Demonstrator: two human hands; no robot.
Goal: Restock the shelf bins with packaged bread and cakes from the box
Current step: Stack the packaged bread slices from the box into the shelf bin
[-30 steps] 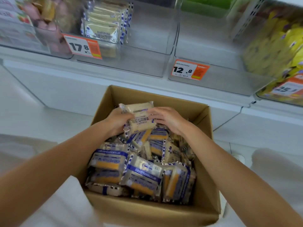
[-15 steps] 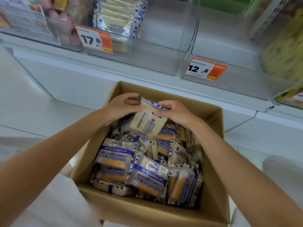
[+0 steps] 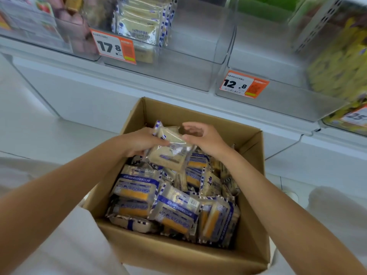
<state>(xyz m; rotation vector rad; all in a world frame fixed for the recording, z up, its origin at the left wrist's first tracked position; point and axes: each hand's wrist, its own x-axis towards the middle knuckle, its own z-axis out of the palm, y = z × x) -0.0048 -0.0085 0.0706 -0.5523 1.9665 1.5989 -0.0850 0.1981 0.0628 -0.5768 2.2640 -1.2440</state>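
I hold one cake packet point(image 3: 170, 153) just above the full box point(image 3: 198, 255): my left hand point(image 3: 142, 142) grips its left side and my right hand point(image 3: 205, 139) pinches its upper edge.

Single head-worn wide-angle view, facing forward and down, close over open box point(image 3: 252, 225), shelf bins point(image 3: 198, 56) beyond

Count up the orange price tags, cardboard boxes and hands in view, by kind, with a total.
Orange price tags: 3
Cardboard box: 1
Hands: 2, left hand and right hand, both on a packet
Total: 6
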